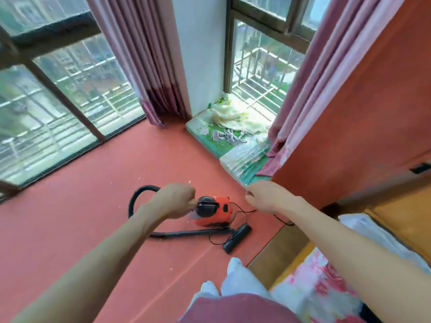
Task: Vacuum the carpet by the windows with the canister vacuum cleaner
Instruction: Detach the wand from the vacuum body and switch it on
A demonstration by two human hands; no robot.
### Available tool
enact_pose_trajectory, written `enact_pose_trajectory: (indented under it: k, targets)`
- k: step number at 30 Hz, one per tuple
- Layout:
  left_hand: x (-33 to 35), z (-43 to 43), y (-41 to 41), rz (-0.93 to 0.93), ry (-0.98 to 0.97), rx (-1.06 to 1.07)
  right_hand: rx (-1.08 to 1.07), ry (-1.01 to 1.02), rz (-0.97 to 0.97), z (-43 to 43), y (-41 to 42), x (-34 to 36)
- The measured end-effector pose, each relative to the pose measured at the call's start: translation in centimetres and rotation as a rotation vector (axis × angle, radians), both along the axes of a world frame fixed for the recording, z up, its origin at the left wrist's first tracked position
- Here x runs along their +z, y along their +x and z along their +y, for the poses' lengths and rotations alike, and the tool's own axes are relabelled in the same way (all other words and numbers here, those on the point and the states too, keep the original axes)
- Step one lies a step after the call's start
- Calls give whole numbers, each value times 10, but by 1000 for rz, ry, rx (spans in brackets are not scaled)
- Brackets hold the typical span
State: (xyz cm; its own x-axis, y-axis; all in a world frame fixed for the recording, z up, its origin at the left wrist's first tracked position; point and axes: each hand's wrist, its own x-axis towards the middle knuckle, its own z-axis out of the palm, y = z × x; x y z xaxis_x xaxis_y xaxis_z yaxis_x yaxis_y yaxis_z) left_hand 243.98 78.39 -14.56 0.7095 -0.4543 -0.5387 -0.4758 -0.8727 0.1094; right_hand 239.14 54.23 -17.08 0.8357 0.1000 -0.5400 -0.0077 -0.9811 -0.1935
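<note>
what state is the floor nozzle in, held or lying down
Lying down: the floor nozzle sits on the carpet, untouched.

Both arms out ahead of me, bare to past the elbow. Left arm (98,252) comes up from the lower left, right arm (338,236) from the lower right, angling in toward each other. Left hand (173,201) has its back up, fingers curled under; it's blurred, so I can't say whether they hold anything. Right hand (265,198) sits level with it, well apart, wrist dipped, fingers (250,194) hanging loosely curled, holding nothing. The hands don't touch.
</note>
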Motion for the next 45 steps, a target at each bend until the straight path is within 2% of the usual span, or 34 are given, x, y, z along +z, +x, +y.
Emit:
enact_pose_trajectory:
  k: [5, 9, 19, 23, 28, 32, 36, 39, 43, 45]
  targets:
    - [-4, 37, 0, -36, -100, 202, -13, 118, -97, 19, 22, 2]
    - [-20, 49, 3, 6, -107, 260, -20, 110, -60, 27, 30, -19]
    - [-94, 92, 91, 122, -128, 47, -259, -6, 69, 73, 47, -96]
    - [-147, 111, 148, 134, -128, -42, -442, 31, 125, 115, 68, -140]
    - [-207, 108, 184, 186, -100, -136, -511, 40, 214, 141, 98, -202]
    - [-281, 88, 202, 169, -48, -225, -514, 31, 217, 133, 120, -274]
    - [-399, 63, 209, 168, -44, -265, -579, 23, 209, 111, 130, -366]
    - [-490, 35, 216, 170, -101, -193, -634, 48, 200, 96, 129, -434]
    - [-595, -15, 203, 222, -335, 30, -761, 65, 234, 81, 117, -523]
    - [-642, -32, 185, 200, -352, 15, -792, 82, 263, 76, 110, -561]
